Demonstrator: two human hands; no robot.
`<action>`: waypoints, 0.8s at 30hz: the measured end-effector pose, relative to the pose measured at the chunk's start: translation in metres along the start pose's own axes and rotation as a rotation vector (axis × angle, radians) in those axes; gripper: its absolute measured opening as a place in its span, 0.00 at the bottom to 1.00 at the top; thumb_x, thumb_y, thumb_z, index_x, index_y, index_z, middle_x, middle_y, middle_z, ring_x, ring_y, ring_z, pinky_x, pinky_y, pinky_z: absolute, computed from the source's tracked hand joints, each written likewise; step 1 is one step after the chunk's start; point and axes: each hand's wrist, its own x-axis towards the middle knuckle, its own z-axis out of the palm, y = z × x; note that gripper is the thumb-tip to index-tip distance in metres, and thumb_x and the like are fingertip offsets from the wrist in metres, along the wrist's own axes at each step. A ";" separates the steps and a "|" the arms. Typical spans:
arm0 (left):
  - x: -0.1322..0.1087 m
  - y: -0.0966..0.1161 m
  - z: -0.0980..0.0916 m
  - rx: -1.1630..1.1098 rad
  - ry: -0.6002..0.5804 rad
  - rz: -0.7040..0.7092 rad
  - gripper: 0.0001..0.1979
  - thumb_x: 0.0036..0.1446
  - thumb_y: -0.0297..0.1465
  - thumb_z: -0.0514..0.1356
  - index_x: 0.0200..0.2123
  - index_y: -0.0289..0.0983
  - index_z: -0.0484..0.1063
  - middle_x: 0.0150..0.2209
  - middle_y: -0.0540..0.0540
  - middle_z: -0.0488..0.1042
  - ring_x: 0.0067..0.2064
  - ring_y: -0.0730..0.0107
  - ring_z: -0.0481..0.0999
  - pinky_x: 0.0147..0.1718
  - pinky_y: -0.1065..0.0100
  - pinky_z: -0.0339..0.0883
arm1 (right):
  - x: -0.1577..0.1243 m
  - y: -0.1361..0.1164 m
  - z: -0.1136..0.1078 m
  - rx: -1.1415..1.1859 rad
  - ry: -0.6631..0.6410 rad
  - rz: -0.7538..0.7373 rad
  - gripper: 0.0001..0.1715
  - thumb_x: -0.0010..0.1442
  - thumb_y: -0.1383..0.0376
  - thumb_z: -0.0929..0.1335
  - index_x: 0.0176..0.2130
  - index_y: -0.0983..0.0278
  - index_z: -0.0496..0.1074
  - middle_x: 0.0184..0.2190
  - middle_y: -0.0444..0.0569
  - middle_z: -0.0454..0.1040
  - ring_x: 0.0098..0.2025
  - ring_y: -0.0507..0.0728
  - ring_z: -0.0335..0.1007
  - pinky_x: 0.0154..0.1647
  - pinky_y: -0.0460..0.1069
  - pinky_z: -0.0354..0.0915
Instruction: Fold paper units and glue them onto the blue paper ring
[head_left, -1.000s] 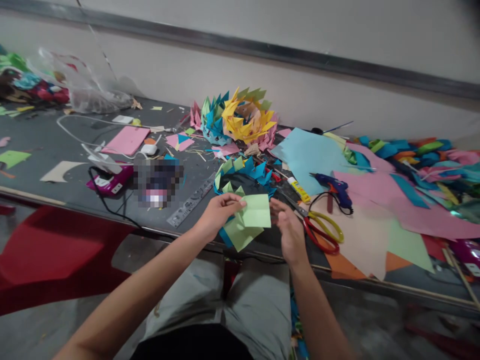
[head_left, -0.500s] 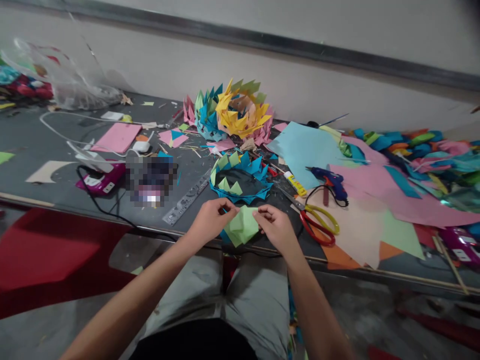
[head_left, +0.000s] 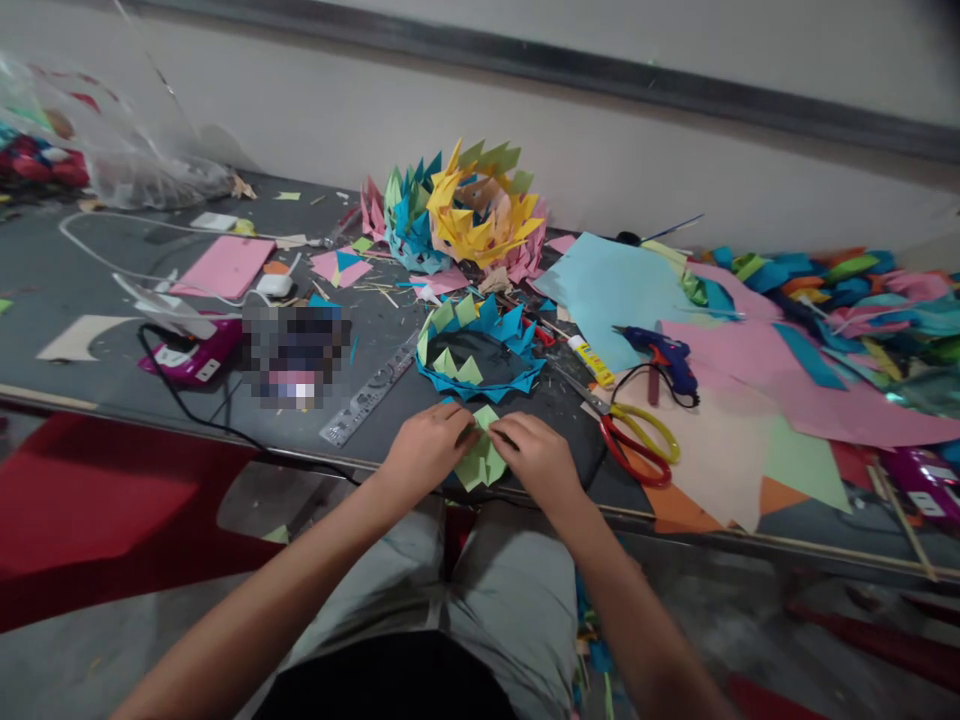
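A creased piece of light green paper [head_left: 482, 465] is held between my two hands at the table's front edge. My left hand [head_left: 431, 440] pinches its left side with fingers closed. On its right side, my right hand [head_left: 536, 450] grips it the same way. Some blue paper shows just behind it, partly hidden by my left hand. Just beyond lies a ring of folded blue and green paper points [head_left: 517, 380]. The fingertips partly cover the green paper's upper edges.
Right of my hands lie scissors [head_left: 637, 455], a glue stick [head_left: 591, 361] and a glue gun [head_left: 664, 355] on coloured sheets [head_left: 750, 370]. A clear ruler [head_left: 367, 395] is to the left. Folded paper rings [head_left: 480, 230] stand at the back. A purple power strip [head_left: 196, 360] has cables attached.
My hands have drawn closer together, and the green paper between them is folded narrower. The view has shifted slightly.
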 end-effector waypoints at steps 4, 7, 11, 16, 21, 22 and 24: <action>-0.005 -0.008 0.002 -0.062 0.018 0.175 0.07 0.58 0.30 0.53 0.35 0.36 0.70 0.36 0.46 0.73 0.39 0.68 0.72 0.40 0.68 0.65 | 0.000 0.012 -0.006 0.091 -0.040 -0.122 0.12 0.61 0.67 0.60 0.37 0.64 0.73 0.35 0.50 0.74 0.37 0.55 0.69 0.41 0.48 0.65; -0.006 -0.012 0.003 -0.087 0.031 0.243 0.09 0.59 0.30 0.51 0.37 0.35 0.70 0.38 0.45 0.73 0.40 0.68 0.71 0.42 0.67 0.66 | -0.001 0.015 -0.006 0.080 -0.046 -0.175 0.14 0.61 0.69 0.59 0.38 0.65 0.73 0.38 0.52 0.74 0.40 0.55 0.69 0.43 0.49 0.65; -0.007 -0.016 0.004 -0.089 0.017 0.293 0.10 0.59 0.29 0.51 0.37 0.35 0.71 0.39 0.45 0.73 0.41 0.68 0.71 0.42 0.67 0.66 | -0.003 0.016 -0.004 0.071 -0.056 -0.230 0.14 0.61 0.69 0.59 0.39 0.65 0.73 0.40 0.51 0.74 0.41 0.56 0.69 0.44 0.50 0.66; -0.007 -0.017 0.003 -0.071 -0.003 0.330 0.11 0.60 0.30 0.49 0.37 0.35 0.71 0.39 0.45 0.72 0.41 0.68 0.70 0.42 0.67 0.66 | -0.001 0.020 -0.005 0.078 -0.090 -0.276 0.15 0.62 0.68 0.59 0.40 0.64 0.73 0.40 0.51 0.74 0.41 0.55 0.69 0.44 0.50 0.66; -0.005 -0.017 0.001 -0.074 -0.033 0.349 0.11 0.61 0.30 0.49 0.37 0.34 0.71 0.39 0.45 0.71 0.40 0.69 0.70 0.42 0.67 0.65 | 0.004 0.022 -0.009 0.072 -0.157 -0.312 0.16 0.62 0.67 0.58 0.39 0.63 0.74 0.39 0.51 0.74 0.41 0.55 0.69 0.43 0.50 0.66; -0.004 -0.017 0.000 -0.073 -0.040 0.355 0.11 0.61 0.30 0.49 0.37 0.34 0.71 0.39 0.45 0.71 0.40 0.69 0.70 0.42 0.68 0.65 | 0.004 0.023 -0.009 0.073 -0.165 -0.316 0.16 0.62 0.67 0.58 0.39 0.63 0.74 0.39 0.51 0.74 0.41 0.55 0.69 0.43 0.50 0.66; -0.004 -0.018 -0.001 -0.071 -0.048 0.366 0.12 0.61 0.29 0.48 0.37 0.34 0.71 0.39 0.45 0.71 0.40 0.69 0.70 0.42 0.68 0.65 | 0.005 0.024 -0.009 0.075 -0.178 -0.320 0.16 0.62 0.67 0.58 0.39 0.62 0.74 0.39 0.51 0.74 0.41 0.55 0.69 0.43 0.50 0.66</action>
